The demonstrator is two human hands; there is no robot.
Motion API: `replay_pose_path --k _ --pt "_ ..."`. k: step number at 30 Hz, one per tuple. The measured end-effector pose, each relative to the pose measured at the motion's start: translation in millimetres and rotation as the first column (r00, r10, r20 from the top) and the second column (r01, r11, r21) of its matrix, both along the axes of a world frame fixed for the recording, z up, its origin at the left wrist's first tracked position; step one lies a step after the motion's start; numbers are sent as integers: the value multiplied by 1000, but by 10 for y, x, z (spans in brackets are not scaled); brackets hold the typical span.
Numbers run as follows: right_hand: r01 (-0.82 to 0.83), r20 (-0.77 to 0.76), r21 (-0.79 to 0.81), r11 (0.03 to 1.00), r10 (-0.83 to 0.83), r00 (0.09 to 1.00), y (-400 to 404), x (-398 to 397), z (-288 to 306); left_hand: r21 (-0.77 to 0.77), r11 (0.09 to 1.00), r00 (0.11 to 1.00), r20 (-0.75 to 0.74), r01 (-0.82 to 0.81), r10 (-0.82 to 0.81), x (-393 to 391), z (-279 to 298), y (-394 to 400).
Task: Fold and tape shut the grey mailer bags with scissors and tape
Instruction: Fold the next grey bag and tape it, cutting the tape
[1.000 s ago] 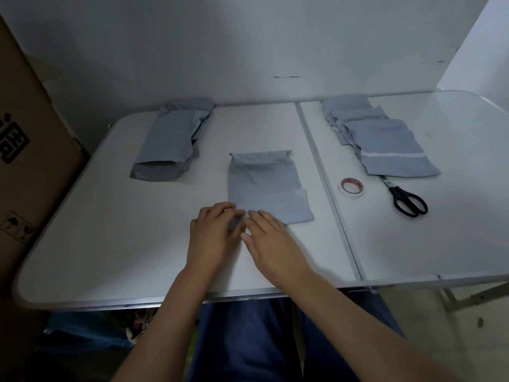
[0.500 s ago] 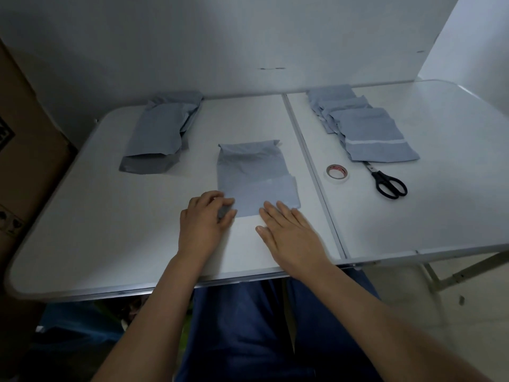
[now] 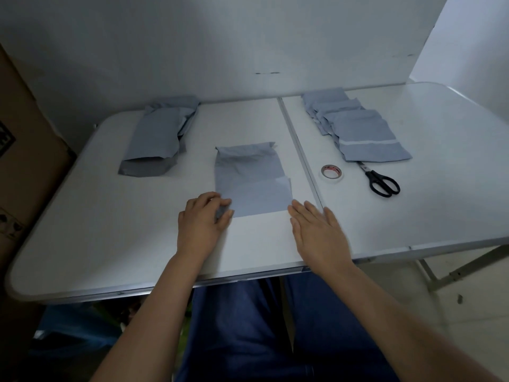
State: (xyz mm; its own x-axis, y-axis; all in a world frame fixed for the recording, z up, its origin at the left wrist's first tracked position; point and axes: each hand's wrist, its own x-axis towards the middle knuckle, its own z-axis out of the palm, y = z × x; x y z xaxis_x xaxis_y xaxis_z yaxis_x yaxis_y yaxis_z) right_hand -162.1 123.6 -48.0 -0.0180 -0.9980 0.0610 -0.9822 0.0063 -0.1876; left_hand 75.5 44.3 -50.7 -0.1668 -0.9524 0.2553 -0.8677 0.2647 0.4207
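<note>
Two hands: left hand (image 3: 202, 222) pinching mailer bag (image 3: 252, 181), right hand (image 3: 316, 230) flat; tape roll (image 3: 332, 173) print unreadable.

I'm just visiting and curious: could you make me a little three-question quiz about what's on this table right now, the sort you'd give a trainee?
1. True or false: the scissors lie on the same half of the table as the tape roll.
2. Which hand pinches the near corner of the folded mailer bag? A) left hand B) right hand
3. Fill in: the stack of finished bags lies at the far ____ of the table.

Key: 1 true; 2 A, while the right hand lies flat beside the bag; 3 right.
</note>
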Motion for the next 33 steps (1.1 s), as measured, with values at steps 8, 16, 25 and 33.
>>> replay_pose_path --k 8,16,25,33 --pt "30 109 -114 993 -18 994 -92 50 133 11 1000 1000 15 -13 13 -15 16 2" --pt "-231 -14 40 972 232 973 -261 305 -4 -138 986 995 52 94 -87 -58 87 48" --pt "-214 1 63 975 215 977 -245 296 -28 37 881 867 160 472 -472 -296 24 171" --pt "-221 21 61 973 220 975 -271 263 -91 95 951 949 89 293 -302 -172 77 306"
